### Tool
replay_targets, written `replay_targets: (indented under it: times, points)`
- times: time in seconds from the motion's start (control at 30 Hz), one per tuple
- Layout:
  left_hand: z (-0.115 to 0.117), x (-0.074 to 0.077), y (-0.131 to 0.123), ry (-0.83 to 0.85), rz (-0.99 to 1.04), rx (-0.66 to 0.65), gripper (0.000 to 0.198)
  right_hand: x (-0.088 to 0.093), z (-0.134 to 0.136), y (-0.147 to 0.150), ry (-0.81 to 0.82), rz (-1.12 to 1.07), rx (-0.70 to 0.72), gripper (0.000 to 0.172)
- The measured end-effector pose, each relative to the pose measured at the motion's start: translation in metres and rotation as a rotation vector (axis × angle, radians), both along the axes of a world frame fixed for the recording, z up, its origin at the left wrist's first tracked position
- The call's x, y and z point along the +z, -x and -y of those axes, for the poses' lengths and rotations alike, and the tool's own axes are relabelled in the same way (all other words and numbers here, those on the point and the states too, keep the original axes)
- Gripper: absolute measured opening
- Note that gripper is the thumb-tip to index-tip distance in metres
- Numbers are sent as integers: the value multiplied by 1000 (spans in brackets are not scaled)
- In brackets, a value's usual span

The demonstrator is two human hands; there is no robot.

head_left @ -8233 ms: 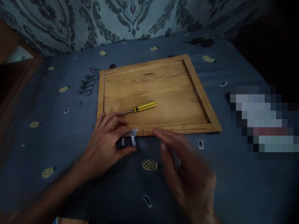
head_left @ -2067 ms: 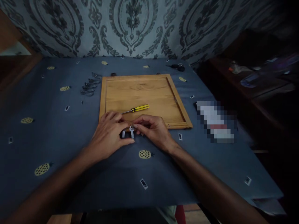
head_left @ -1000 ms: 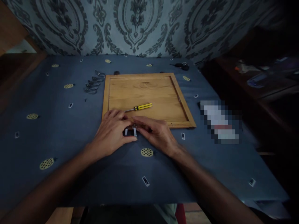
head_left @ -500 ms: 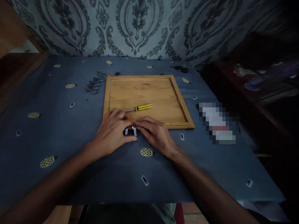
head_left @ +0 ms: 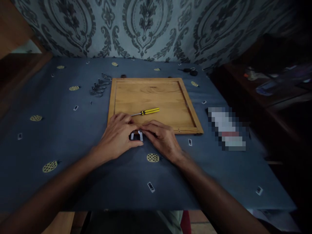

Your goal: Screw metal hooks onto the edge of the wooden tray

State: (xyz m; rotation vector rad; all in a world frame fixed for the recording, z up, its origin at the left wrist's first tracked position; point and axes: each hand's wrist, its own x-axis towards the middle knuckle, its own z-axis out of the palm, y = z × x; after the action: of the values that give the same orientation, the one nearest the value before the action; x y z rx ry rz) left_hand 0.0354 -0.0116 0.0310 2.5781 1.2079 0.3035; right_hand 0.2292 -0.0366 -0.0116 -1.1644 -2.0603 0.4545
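A small U-shaped metal handle (head_left: 140, 136) is at the near edge of the wooden framed panel (head_left: 148, 92). My left hand (head_left: 117, 135) is closed on it, the thumb along its near side and the fingers over the panel's edge. My right hand (head_left: 162, 138) pinches at the handle's right end, against the frame. Whatever is between those fingertips is too small or hidden to make out. A screwdriver (head_left: 149, 111) with a yellow and black handle lies on the panel just beyond my hands, its tip behind my left fingers.
Several dark metal pieces (head_left: 98, 87) lie left of the panel, with a tiny screw-like bit (head_left: 91, 103) nearby. A dark tool (head_left: 190, 71) rests at the back right. A blurred-out flat object (head_left: 226, 128) sits on the right of the blue tablecloth (head_left: 73, 139).
My hands keep the same grip at the panel's near edge. The view has shifted very slightly; nothing on the table has visibly moved.
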Motion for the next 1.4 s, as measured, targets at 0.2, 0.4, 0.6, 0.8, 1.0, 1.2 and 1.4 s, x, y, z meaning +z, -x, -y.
replay_targets:
  times: [0.2,0.4,0.6,0.8,1.0,1.2,1.4]
  points:
    - [0,-4,1,-31,11,-6,30,2,-2,4,39,24,-38,12]
    - [0,-4,3,-29,36,-16,29,2,-3,3,70,0,-52,7]
    - [0,-1,2,-18,13,-10,29,5,-1,-2,65,-58,34,17]
    - [0,-2,1,-24,15,-11,30,4,-1,2,29,-44,32,15]
    - [0,-4,2,-23,23,-10,32,2,-3,4,36,-32,-25,10]
    - [0,-3,2,-15,24,-17,33,3,-1,0,70,-56,-2,16]
    - [0,-2,1,-22,9,-11,33,3,-2,3,61,-53,7,17]
